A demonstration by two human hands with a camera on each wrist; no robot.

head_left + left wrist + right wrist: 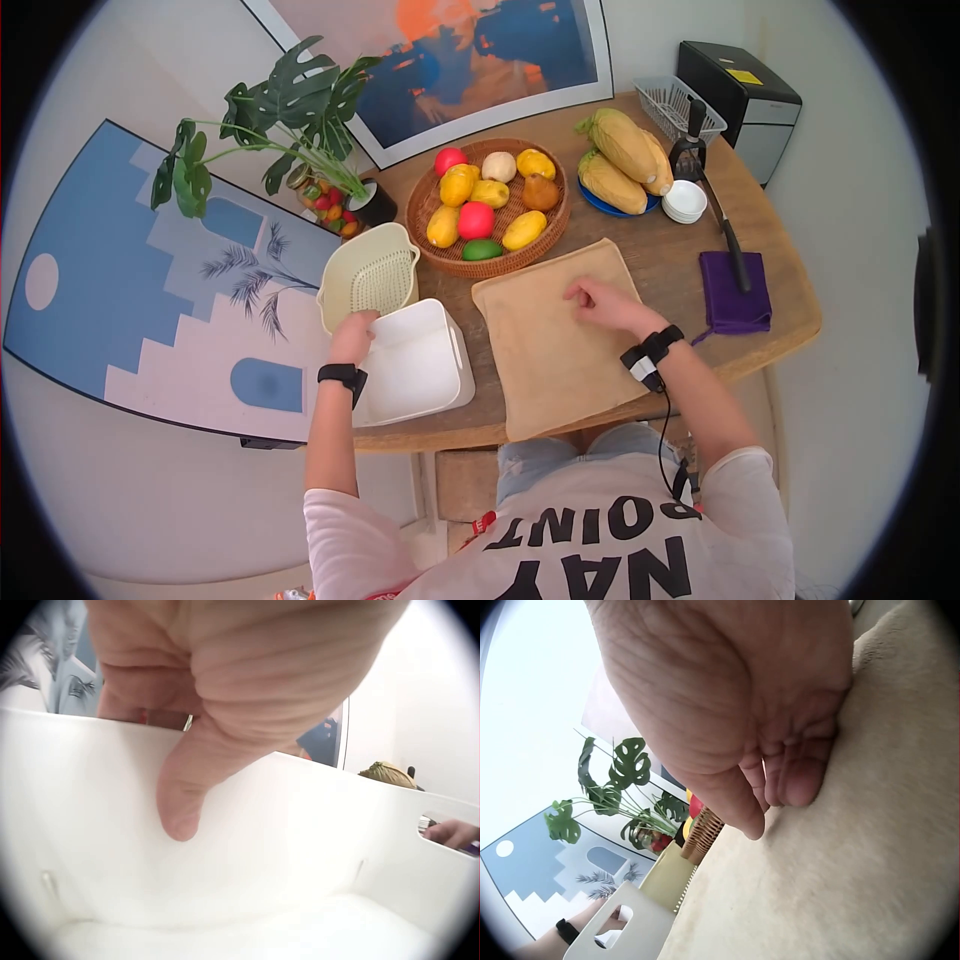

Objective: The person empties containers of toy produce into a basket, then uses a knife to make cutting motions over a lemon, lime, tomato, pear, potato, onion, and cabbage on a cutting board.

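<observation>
At the table's left front, my left hand (350,337) grips the rim of a white plastic bin (425,350). The left wrist view shows the thumb (180,799) inside the bin's wall and the other fingers over its far side. A cream colander-like basket (372,262) with small holes stands right behind the bin. My right hand (610,305) rests at a square tan cloth (550,350) with its fingers loosely curled. In the right wrist view the fingertips (802,784) lie right at the cloth's soft surface, with nothing held.
Behind the cloth sits a wicker basket (430,258) of fruit. To its right are corn cobs (625,145) on a blue plate (650,208), white bowls (685,200), a black-handled tool (737,258) and a purple cloth (735,310). A potted plant (373,203) stands back left.
</observation>
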